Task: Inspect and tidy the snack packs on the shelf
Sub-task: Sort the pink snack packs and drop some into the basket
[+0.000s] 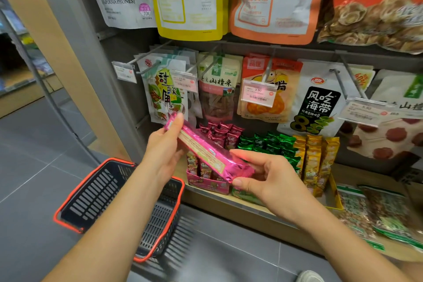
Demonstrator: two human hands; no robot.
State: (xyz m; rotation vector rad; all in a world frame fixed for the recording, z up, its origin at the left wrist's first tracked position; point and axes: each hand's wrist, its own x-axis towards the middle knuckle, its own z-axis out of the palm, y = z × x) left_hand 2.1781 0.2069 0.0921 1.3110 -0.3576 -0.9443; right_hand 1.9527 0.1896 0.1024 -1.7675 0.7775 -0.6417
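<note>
Gripping pink snack pack [207, 151] at both ends, in the air in front of the shelf [229, 200], just below frame centre. Tilted: high end toward 10 o'clock, low end toward 4 o'clock, long printed side facing up. Holding high end with left hand [163, 144], thumb laid over the foil tip, other fingers behind the pack, hidden. Pinching low end with right hand [265, 178], index finger along top edge, thumb under the corner, other fingers loosely curled behind. Bare forearms from 7 o'clock and 5 o'clock.

Right behind the pack, at its 6 o'clock: pink display box [208, 184] on the shelf front, with maroon packs [220, 135] upright in it. At 3 o'clock of those, just beside: green packs [272, 144], then yellow packs [317, 160], same upright rows. Further toward 4 o'clock: clear bags [377, 213] of mixed snacks, flat on the shelf.

At 12 o'clock, hung on pegs, left to right: white-green bag [162, 96], brown-strip bag [217, 94], orange bag [274, 107], white bag with black panel [318, 107]. Price tag [257, 94] reading 3.90 in front of the orange one. Bigger pouches in a row above, cut off by top edge.

At 7 o'clock, under left forearm: dark slotted basket [98, 192] with red rim; on the floor or hung from the arm, cannot tell. Grey tiled floor [34, 155] at 9 o'clock. White shoe tip [310, 276] at bottom edge, 5 o'clock.
</note>
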